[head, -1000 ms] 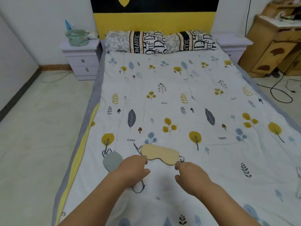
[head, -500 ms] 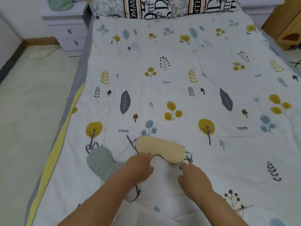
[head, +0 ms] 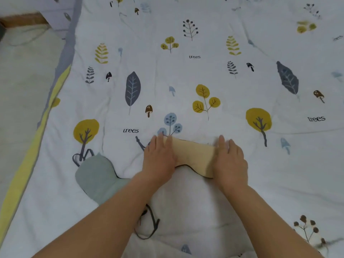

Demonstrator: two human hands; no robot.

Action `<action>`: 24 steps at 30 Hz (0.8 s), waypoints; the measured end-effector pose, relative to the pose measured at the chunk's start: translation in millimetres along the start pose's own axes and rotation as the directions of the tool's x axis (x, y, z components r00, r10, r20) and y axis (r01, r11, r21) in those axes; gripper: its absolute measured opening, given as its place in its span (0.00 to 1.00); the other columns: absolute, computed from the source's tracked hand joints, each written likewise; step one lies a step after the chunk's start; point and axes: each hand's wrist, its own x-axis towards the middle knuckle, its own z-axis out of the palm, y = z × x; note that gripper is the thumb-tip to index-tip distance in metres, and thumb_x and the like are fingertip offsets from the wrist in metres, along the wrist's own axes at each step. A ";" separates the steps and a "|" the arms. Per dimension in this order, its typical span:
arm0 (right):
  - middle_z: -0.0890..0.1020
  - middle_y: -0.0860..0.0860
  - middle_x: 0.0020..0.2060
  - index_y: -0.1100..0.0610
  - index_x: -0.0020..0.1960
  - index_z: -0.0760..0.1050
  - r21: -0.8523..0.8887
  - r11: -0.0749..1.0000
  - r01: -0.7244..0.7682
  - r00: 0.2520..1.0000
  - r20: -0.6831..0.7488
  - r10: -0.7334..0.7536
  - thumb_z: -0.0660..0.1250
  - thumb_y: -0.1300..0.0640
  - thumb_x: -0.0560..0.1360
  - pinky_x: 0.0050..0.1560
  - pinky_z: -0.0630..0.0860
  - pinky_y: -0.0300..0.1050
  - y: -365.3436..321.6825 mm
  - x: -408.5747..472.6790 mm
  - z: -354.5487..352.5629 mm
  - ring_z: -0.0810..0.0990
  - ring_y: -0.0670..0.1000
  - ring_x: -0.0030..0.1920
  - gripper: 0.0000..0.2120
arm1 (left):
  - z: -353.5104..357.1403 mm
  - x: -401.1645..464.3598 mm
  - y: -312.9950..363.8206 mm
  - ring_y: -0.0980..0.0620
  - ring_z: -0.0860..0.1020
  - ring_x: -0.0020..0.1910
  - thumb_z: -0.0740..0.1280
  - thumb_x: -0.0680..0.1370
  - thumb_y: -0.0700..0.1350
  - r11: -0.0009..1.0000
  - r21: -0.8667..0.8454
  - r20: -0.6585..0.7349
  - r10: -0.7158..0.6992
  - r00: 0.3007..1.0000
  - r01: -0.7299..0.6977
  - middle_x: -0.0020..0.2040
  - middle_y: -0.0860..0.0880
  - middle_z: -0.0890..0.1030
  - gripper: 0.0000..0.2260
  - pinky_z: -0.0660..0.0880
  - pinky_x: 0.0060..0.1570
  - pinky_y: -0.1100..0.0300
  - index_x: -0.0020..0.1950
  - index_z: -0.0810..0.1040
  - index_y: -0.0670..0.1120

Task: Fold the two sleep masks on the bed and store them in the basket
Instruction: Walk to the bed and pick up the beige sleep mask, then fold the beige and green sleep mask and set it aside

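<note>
A beige sleep mask (head: 193, 155) with a dark edge lies flat on the patterned bed sheet (head: 204, 75), near the front. My left hand (head: 160, 159) covers its left end and my right hand (head: 229, 159) covers its right end, palms down with the fingers pointing away from me. A grey-green sleep mask (head: 95, 175) lies to the left, partly under my left forearm. Its dark strap (head: 151, 226) loops out below that arm. No basket is in view.
The bed's grey and yellow edge (head: 46, 101) runs down the left side, with pale floor (head: 22, 90) beyond it. A corner of a lilac nightstand (head: 55, 15) shows at the top left.
The view has tilted down and moved closer to the bed. Both hands have moved forward from just short of the beige mask onto its two ends.
</note>
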 end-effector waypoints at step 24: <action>0.77 0.47 0.41 0.51 0.54 0.74 0.507 0.846 0.166 0.985 -0.047 -0.165 0.69 0.57 0.69 0.44 0.73 0.44 -26.0 -29.7 -39.3 0.75 0.51 0.41 0.14 | -4.1 -9.6 29.1 0.49 0.75 0.42 0.54 0.79 0.48 0.314 -0.870 0.348 -0.153 0.925 0.379 0.46 0.46 0.77 0.13 0.78 0.36 0.55 0.54 0.75 0.45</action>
